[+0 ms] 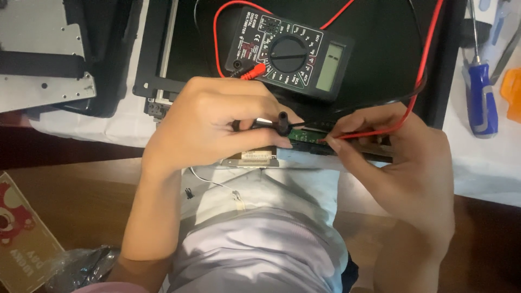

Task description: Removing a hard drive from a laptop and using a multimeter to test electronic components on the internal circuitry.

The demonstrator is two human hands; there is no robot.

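1. The left hand [209, 125] has its grip closed around a slim black test probe [266, 122], which lies nearly level with its tip pointing right, onto a narrow green circuit board strip [305, 135].
2. The right hand [404, 157] pinches a thin red test probe [361, 134] between thumb and fingertips; its tip points left and meets the same green strip, just beside the black probe's tip.
3. The green strip sits along the near edge of a large flat black panel [380, 43] with a dark frame, which lies on the white-covered worktop [488, 163].
4. A black rectangular digital multimeter [290, 54] with a round dial and grey screen rests on the panel, just beyond the left hand. A red lead [429, 49] and a black lead run from it across the panel toward the hands.
5. No open container shows. At the lower left lie a tan cardboard box [21, 239] with a red bear print and a crumpled clear plastic bag [81, 266]; what they hold cannot be told.
6. To the right, on the cloth, lies a blue-handled screwdriver [482, 95], well apart from the hands, with an orange tool [511, 92] at the picture's edge.
7. At the upper left a silver metal plate [43, 59] sits on a black backing.
8. The worktop's near edge runs just below both hands, so the wrists hang over the lap; bare cloth lies open right of the right hand.
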